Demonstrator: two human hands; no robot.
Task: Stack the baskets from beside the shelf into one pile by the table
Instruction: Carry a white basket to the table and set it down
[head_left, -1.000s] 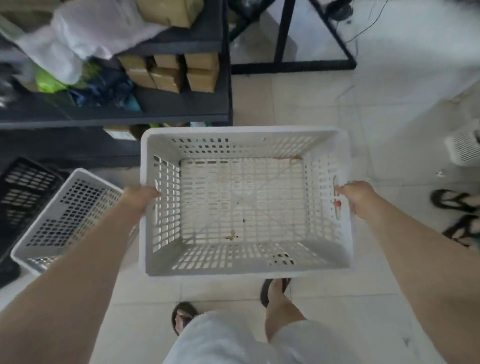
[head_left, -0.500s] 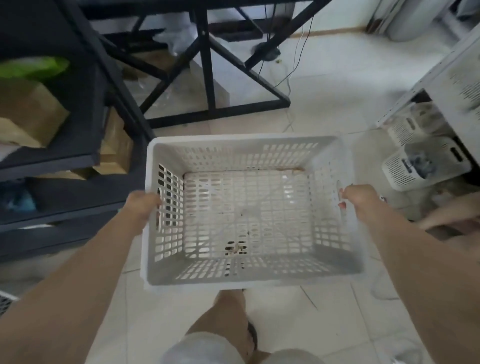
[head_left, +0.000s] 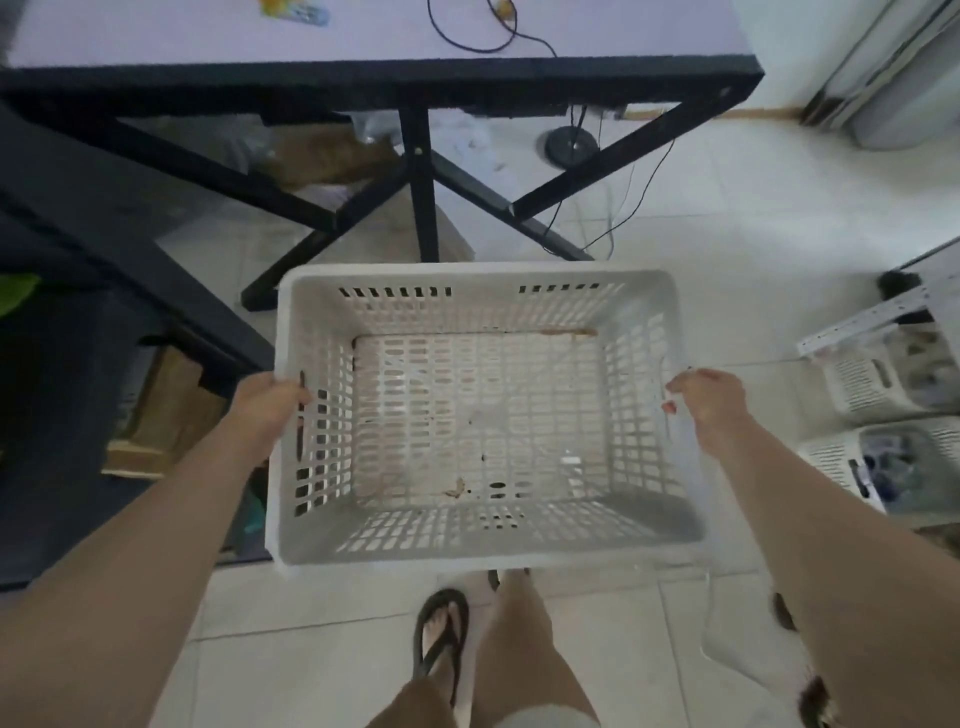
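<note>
A white slotted plastic basket (head_left: 478, 431) is held level in front of me, above the tiled floor, and nothing lies in it but a few specks of dirt. My left hand (head_left: 267, 402) grips its left rim at the handle slot. My right hand (head_left: 706, 400) grips the right rim the same way. Beyond the basket stands the table (head_left: 363, 47), with a pale top and black crossed legs. The shelf (head_left: 78, 249) is the dark frame at the left.
Two small white baskets (head_left: 883, 421) with things in them sit under a white rack at the right. Cardboard boxes (head_left: 166, 410) lie low on the dark shelf. Cables and a round black stand base (head_left: 571, 145) lie under the table. My sandalled foot (head_left: 441, 634) is below the basket.
I have turned to the right with the basket in both hands. The shelf and the baskets beside it have slid out to the left, and the table now lies straight ahead.
</note>
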